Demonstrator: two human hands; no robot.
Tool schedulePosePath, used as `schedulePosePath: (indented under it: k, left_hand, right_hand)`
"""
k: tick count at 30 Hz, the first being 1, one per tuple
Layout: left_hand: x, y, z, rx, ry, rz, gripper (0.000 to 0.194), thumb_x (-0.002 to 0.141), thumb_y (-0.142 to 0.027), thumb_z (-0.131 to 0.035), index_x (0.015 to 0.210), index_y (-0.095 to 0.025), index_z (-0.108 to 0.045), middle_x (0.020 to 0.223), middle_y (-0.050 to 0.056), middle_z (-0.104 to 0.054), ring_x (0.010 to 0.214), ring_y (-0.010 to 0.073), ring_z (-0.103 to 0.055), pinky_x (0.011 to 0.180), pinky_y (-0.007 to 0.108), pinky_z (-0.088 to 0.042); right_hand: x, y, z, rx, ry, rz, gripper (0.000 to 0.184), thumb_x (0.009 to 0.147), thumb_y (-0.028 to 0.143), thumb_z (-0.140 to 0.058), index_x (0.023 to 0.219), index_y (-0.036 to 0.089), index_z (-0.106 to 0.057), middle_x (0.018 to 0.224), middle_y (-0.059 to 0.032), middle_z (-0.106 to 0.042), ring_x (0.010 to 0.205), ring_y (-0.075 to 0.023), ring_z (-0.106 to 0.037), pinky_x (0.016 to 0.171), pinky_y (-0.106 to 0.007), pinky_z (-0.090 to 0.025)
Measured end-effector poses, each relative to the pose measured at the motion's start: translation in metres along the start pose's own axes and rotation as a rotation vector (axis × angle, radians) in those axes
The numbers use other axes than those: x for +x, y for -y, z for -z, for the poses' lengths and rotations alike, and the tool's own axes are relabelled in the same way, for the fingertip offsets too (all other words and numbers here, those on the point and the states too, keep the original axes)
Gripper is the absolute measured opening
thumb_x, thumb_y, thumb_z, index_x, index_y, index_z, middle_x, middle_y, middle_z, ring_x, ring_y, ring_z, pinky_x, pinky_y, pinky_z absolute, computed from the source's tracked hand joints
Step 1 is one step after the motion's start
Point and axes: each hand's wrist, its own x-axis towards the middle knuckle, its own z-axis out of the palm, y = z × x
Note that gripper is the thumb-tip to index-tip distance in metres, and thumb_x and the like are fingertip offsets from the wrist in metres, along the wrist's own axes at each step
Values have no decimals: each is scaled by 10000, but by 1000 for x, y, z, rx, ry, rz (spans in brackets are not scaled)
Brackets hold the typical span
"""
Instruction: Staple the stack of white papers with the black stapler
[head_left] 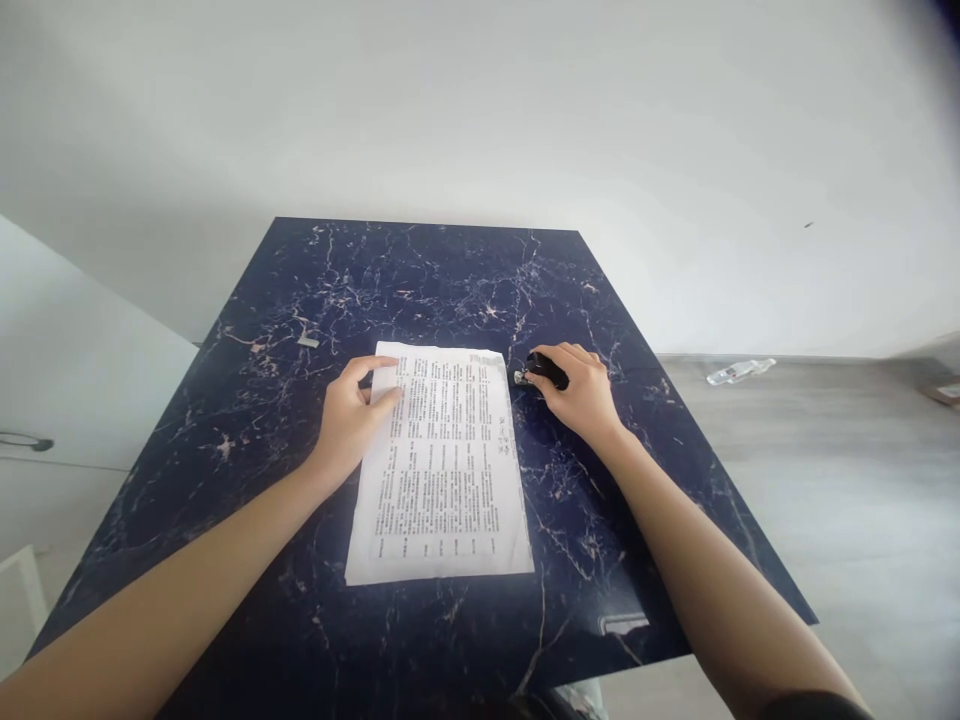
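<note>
Printed sheets of paper (442, 460) lie on the dark blue marbled table, covered in dense rows of text with handwriting near the right edge. My left hand (354, 415) grips their upper left edge, thumb and index finger showing on top; its other fingers are hidden. Just right of the sheets' upper right corner, my right hand (581, 388) is closed around a small black stapler (547, 369). Its metal front end points left, close to the paper. My right palm and fingers cover most of its rear.
The table (420, 270) stands against a white wall. A small pale scrap (308, 342) lies on its left half. On the grey floor at right is a clear plastic bottle (741, 372). A white cabinet with a dark handle (26, 441) stands at left.
</note>
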Motion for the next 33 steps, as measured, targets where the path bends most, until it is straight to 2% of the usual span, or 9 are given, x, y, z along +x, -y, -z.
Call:
schedulePosePath:
  k: [5, 12, 16, 19, 25, 28, 33]
  left_hand:
    - [2, 1, -1, 130, 23, -60, 347, 807, -200, -722, 1153, -230, -722, 1270, 82, -683, 804, 186, -724, 595, 276, -581]
    - [1, -4, 0, 198, 1, -35, 362, 802, -188, -721, 1161, -233, -731, 1109, 58, -742, 691, 164, -686, 536, 264, -526]
    - [0, -3, 1, 139, 12, -47, 379, 822, -203, -726, 1198, -253, -717, 1039, 41, -750, 606, 140, -657, 486, 251, -499]
    - [0, -1, 1, 33, 27, -33, 415, 833, -225, -733, 1245, -246, -692, 1014, 47, -752, 631, 159, -680, 505, 262, -536]
    - [2, -5, -1, -63, 72, -11, 466, 832, -259, -752, 1289, -232, -666, 1149, 69, -737, 746, 176, -724, 610, 281, -602]
    - [2, -6, -2, -57, 126, 16, 469, 841, -266, -741, 1301, -223, -657, 1173, 78, -732, 783, 187, -736, 645, 291, -616]
    - [2, -4, -3, 74, 161, 52, 449, 854, -269, -726, 1294, -213, -659, 1022, 73, -753, 701, 193, -727, 565, 284, -576]
  right_hand:
    - [0, -1, -1, 13, -11, 7, 250, 954, 347, -611, 1173, 263, -697, 1079, -77, -739, 1037, -291, -651, 926, -446, -438]
    - [1, 1, 0, 11, 2, -8, 253, 948, 352, -618, 1166, 249, -698, 1082, -89, -745, 1040, -301, -653, 941, -458, -434]
    - [1, 1, 1, 12, -2, 0, 251, 941, 344, -626, 1160, 243, -698, 1071, -83, -746, 1027, -291, -652, 926, -445, -434]
    - [0, 1, 0, 12, -6, 6, 249, 940, 337, -631, 1158, 236, -698, 1068, -83, -747, 1026, -287, -652, 923, -440, -434]
    - [1, 0, 0, 13, -10, 16, 251, 939, 329, -637, 1166, 240, -694, 1071, -85, -748, 1030, -297, -655, 921, -454, -441]
    - [1, -2, 0, 13, -14, 23, 249, 937, 326, -636, 1165, 244, -693, 1064, -81, -749, 1023, -296, -657, 909, -453, -446]
    - [2, -1, 0, 12, -7, 20, 254, 953, 352, -614, 1177, 260, -693, 1076, -73, -750, 1027, -291, -657, 916, -455, -445]
